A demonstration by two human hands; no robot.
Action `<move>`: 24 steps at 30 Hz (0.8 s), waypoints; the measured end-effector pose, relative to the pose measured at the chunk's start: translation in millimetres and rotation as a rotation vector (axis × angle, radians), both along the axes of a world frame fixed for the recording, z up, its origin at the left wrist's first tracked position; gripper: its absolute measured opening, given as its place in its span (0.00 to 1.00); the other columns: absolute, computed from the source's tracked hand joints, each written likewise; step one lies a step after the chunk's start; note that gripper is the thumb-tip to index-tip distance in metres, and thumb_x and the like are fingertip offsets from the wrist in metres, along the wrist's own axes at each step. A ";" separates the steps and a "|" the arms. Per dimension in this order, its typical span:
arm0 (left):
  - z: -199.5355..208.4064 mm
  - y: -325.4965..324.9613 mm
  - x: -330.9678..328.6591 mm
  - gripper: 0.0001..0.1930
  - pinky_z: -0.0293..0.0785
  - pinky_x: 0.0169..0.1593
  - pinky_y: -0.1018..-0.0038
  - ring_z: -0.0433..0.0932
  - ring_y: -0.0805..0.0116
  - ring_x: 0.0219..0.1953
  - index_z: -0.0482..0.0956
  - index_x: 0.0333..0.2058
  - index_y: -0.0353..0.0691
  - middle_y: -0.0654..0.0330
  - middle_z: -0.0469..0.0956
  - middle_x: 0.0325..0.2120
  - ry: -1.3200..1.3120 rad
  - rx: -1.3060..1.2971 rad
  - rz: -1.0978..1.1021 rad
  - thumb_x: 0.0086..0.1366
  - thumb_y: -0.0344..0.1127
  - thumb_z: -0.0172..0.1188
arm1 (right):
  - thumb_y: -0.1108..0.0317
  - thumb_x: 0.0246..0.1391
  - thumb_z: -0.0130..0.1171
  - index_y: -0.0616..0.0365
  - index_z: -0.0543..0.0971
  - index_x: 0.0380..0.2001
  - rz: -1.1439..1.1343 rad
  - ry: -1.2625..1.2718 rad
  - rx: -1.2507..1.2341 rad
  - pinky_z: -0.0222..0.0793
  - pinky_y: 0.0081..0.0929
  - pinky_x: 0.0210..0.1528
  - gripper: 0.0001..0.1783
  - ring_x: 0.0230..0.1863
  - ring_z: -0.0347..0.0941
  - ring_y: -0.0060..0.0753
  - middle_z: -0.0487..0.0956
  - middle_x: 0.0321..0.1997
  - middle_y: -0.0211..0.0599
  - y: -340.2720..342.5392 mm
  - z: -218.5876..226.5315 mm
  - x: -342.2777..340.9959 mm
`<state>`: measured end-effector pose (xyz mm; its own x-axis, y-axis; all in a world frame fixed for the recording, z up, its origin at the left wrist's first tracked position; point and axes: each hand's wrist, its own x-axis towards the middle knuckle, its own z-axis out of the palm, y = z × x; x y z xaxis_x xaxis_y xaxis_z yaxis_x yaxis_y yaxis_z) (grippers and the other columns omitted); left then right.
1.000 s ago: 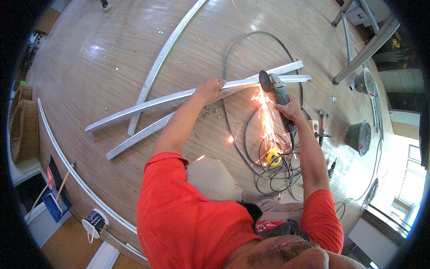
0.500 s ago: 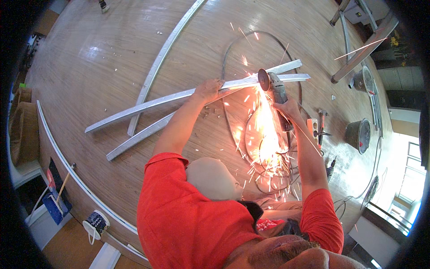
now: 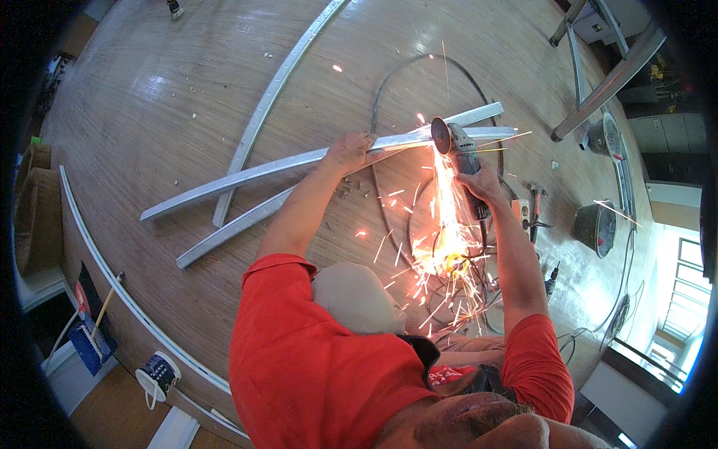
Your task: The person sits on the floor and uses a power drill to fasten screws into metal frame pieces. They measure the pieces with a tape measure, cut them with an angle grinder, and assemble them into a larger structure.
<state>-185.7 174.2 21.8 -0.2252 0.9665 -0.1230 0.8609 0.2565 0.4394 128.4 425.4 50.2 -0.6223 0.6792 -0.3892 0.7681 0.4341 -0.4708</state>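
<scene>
My left hand (image 3: 348, 152) is closed around a long silver metal profile (image 3: 258, 173), pressing it from above near its middle. My right hand (image 3: 481, 183) grips the body of a dark angle grinder (image 3: 467, 162). The grinder's disc (image 3: 441, 135) stands upright against the profile, to the right of my left hand. Bright sparks (image 3: 446, 239) stream from the contact down toward the floor on my side. A second metal profile (image 3: 233, 228) runs under the first, crossing it near the disc. The exact depth of the cut is hidden by glare.
Another long profile (image 3: 262, 112) lies under the left ends. A black cable (image 3: 376, 93) loops around the work and coils beneath the sparks. To the right are a hammer (image 3: 535, 215), a power strip (image 3: 519, 212), a drill (image 3: 552, 280) and a bucket (image 3: 596, 227). A metal-legged stand (image 3: 598, 93) rises beyond.
The spark stream has shifted in shape, with stray sparks in new places. Both hands, the grinder and the profiles stay almost where they were.
</scene>
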 end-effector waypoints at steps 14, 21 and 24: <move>-2.3 1.4 -1.7 0.34 0.76 0.58 0.55 0.79 0.44 0.54 0.79 0.54 0.38 0.46 0.80 0.52 -0.093 -0.020 0.022 0.69 0.66 0.54 | 0.53 0.35 0.77 0.60 0.80 0.52 -0.089 0.047 -0.028 0.77 0.43 0.53 0.39 0.47 0.84 0.52 0.86 0.45 0.54 -14.8 23.6 -9.6; 1.1 0.7 0.9 0.33 0.75 0.59 0.56 0.78 0.44 0.55 0.78 0.55 0.37 0.45 0.80 0.52 -0.081 -0.019 0.031 0.70 0.64 0.55 | 0.52 0.35 0.77 0.60 0.80 0.53 -0.135 0.027 -0.113 0.79 0.41 0.51 0.40 0.44 0.85 0.48 0.86 0.43 0.52 -16.5 25.4 -13.8; 1.0 0.6 1.2 0.33 0.76 0.59 0.56 0.78 0.44 0.55 0.78 0.56 0.37 0.45 0.80 0.52 -0.071 -0.009 0.031 0.70 0.64 0.55 | 0.52 0.35 0.76 0.60 0.80 0.52 -0.154 0.016 -0.135 0.79 0.41 0.51 0.39 0.44 0.85 0.48 0.86 0.42 0.52 -18.1 27.7 -17.2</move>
<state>-184.5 174.8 22.7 -0.2451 0.9581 -0.1484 0.8192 0.2866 0.4967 111.1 407.3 78.0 -0.5221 0.7090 -0.4741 0.8126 0.2448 -0.5289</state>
